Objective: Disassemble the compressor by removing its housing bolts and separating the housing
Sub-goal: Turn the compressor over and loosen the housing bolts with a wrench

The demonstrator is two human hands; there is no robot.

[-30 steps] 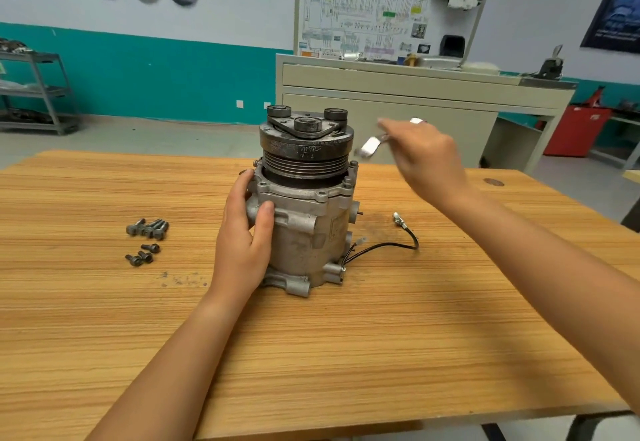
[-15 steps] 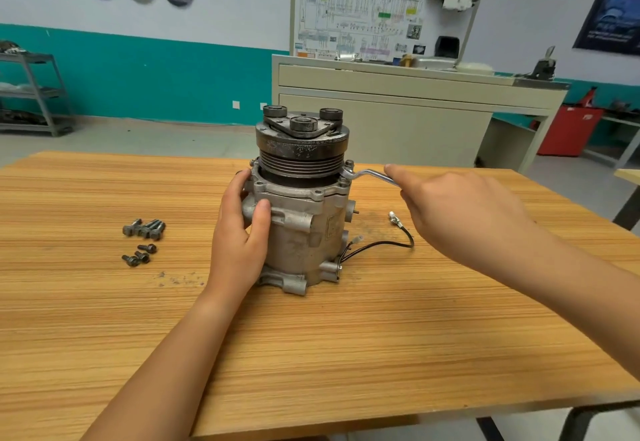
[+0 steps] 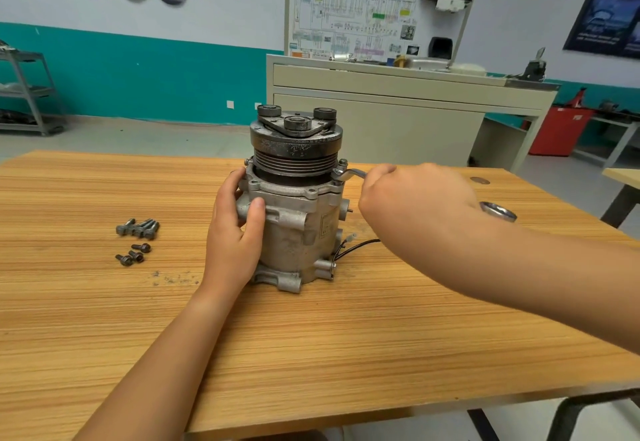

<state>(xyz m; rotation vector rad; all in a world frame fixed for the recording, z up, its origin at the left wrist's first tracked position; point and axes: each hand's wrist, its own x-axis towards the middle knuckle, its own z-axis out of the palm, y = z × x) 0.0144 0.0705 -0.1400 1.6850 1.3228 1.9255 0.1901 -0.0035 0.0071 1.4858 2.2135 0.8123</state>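
A grey metal compressor (image 3: pixel 301 232) stands upright on the wooden table (image 3: pixel 311 354), its dark pulley and clutch plate (image 3: pixel 296 142) on top. My left hand (image 3: pixel 235 232) grips the housing's left side. My right hand (image 3: pixel 415 205) is closed around a silver wrench (image 3: pixel 349 174). The wrench's head sits on a bolt (image 3: pixel 342 163) at the housing's upper right flange, and its ring end (image 3: pixel 498 212) sticks out behind my wrist. Several removed bolts (image 3: pixel 136 239) lie on the table to the left.
A black wire (image 3: pixel 356 245) trails from the compressor's right base onto the table. Small dark debris (image 3: pixel 173 279) lies left of the base. A beige cabinet (image 3: pixel 398 122) with a wiring board stands behind, a metal shelf (image 3: pixel 27 94) far left, a red bin (image 3: pixel 557 130) right.
My right hand came down from above the pulley and set the wrench on the upper right flange bolt, then swung the handle toward me. My left hand stayed on the housing.
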